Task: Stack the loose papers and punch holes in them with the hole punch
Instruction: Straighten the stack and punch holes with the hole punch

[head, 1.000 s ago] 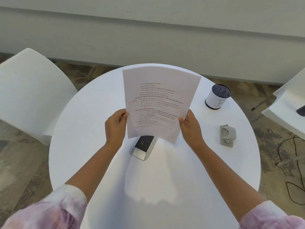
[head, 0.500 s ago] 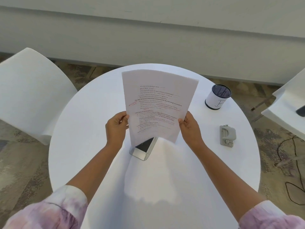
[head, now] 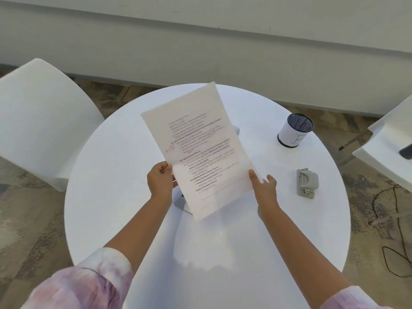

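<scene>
A stack of printed papers (head: 200, 152) with red pen marks is held up over the round white table (head: 116, 192), tilted with its top leaning left. My left hand (head: 160, 180) pinches the stack's lower left edge. My right hand (head: 264, 186) is at the lower right edge with fingers spread, thumb touching the sheet. The grey hole punch (head: 307, 183) lies on the table to the right of my right hand, apart from it.
A white mesh-topped pen cup (head: 294, 130) stands at the table's back right. A silver device (head: 179, 200) lies partly hidden under the papers. White chairs (head: 42, 121) flank the table, with another white chair (head: 388, 148) at the right. Black cables (head: 399, 230) run over the floor at the right.
The papers have turned from upright to tilted leftward. My right hand has loosened its grip and spread its fingers; my left hand still holds the edge.
</scene>
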A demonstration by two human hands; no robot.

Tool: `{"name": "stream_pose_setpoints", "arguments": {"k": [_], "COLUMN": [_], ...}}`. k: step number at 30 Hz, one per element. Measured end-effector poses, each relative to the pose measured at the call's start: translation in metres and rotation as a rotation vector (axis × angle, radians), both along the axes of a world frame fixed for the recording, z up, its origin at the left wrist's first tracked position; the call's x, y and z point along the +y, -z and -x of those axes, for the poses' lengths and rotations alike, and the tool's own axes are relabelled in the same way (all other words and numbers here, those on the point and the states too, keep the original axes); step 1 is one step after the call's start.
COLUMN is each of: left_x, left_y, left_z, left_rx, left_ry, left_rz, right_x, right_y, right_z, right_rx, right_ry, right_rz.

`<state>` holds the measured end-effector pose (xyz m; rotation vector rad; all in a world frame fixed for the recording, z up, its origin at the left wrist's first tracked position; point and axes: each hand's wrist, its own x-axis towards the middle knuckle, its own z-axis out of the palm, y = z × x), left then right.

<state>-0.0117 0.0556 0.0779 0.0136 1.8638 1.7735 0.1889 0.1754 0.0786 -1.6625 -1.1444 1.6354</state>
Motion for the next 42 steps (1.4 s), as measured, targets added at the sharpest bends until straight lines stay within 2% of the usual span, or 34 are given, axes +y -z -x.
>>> {"name": "stream_pose_setpoints", "arguments": {"k": [3,6,11,15,20,23,30,36,42], "left_x": [0.003,0.003,-0.001,-0.003,-0.007,-0.013,-0.019,-0.014,-0.020], "left_y": [0.003,0.003,0.005,0.002,-0.005,-0.009,-0.021,-0.026,-0.018], "left_z": [-0.009,-0.023,-0.030,-0.010,0.029,0.047,0.063,0.057,0.051], "left_rx": [-0.109,-0.219,-0.282,-0.319,-0.288,-0.192,0.141,0.273,0.245], "left_ry": [-0.075,-0.100,-0.073,-0.011,0.088,0.222,0.464,0.441,0.393], "left_rz": [-0.029,-0.109,-0.198,-0.292,-0.253,-0.165,0.051,0.068,0.074], "right_x": [-0.006,-0.011,0.001,0.017,0.033,0.040,0.044,0.040,0.036], "right_y": [0.005,0.005,0.000,-0.003,-0.010,-0.013,-0.015,-0.022,-0.020], "right_z": [0.002,0.007,0.005,-0.006,-0.022,-0.029,-0.030,-0.018,-0.015], "right_rx": [0.319,0.469,0.309,0.201,0.216,0.216,0.122,0.180,0.182], "right_ry": [-0.013,-0.108,-0.076,-0.138,-0.300,-0.375,-0.381,-0.359,-0.402], "right_rz": [0.221,0.210,0.082,-0.011,-0.041,-0.069,-0.275,-0.358,-0.378]}}
